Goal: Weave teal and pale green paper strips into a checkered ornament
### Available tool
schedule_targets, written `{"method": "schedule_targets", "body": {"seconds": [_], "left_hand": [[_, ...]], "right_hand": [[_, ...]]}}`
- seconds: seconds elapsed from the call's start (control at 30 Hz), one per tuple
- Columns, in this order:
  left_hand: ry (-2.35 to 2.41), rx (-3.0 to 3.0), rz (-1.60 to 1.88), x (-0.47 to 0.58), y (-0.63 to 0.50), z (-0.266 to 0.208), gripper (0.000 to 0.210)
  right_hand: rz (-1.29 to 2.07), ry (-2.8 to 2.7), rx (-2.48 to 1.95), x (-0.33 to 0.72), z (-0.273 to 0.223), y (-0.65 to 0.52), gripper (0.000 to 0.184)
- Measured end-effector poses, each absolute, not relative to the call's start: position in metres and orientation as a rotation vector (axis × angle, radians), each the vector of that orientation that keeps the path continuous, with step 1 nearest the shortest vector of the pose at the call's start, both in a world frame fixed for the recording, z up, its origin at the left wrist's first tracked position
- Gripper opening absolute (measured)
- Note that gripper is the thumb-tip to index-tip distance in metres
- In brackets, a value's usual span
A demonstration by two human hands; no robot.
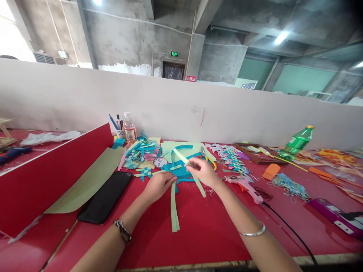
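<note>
In the middle of the head view, my left hand pinches a pale green folded paper strip, whose doubled ends hang toward me over the red table. My right hand grips another pale green strip between thumb and fingers; it slants from upper left to lower right. Both hands are above the table, a little apart. Just beyond them lie blue paper strips, one of them curved. A small woven blue and green piece rests left of my left hand. How the strips meet at my left fingertips is hidden.
Left are a black phone, a pale green sheet and a red divider. A paper pile and bottle stand behind. Right are a pink glue gun with a cord, a power strip and a green bottle.
</note>
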State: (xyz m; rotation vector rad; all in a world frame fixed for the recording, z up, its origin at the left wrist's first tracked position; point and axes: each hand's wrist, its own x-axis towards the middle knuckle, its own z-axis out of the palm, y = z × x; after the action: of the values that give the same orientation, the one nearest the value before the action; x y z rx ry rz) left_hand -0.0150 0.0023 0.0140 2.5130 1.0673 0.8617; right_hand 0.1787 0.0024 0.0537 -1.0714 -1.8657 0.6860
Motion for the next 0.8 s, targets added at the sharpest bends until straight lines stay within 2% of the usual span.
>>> {"method": "schedule_targets", "body": {"seconds": [0.17,0.4,0.57,0.8], "left_hand": [[0.939,2.607,0.742,-0.024,0.001,0.027,0.036],[0.872,2.579,0.695,-0.039,0.002,0.019,0.035],[0.839,2.444,0.653,-0.044,0.002,0.007,0.038],[0.913,2.494,0.599,-0.045,0.000,0.003,0.035]], "right_hand": [[0.587,-2.141,-1.092,0.177,0.047,-0.004,0.015],[0.839,-2.099,-1.058,0.187,0.038,-0.007,0.020],[0.971,-2.117,-1.080,0.197,0.035,-0.011,0.016],[0.866,-2.045,-1.131,0.192,0.021,-0.011,0.013]]}}
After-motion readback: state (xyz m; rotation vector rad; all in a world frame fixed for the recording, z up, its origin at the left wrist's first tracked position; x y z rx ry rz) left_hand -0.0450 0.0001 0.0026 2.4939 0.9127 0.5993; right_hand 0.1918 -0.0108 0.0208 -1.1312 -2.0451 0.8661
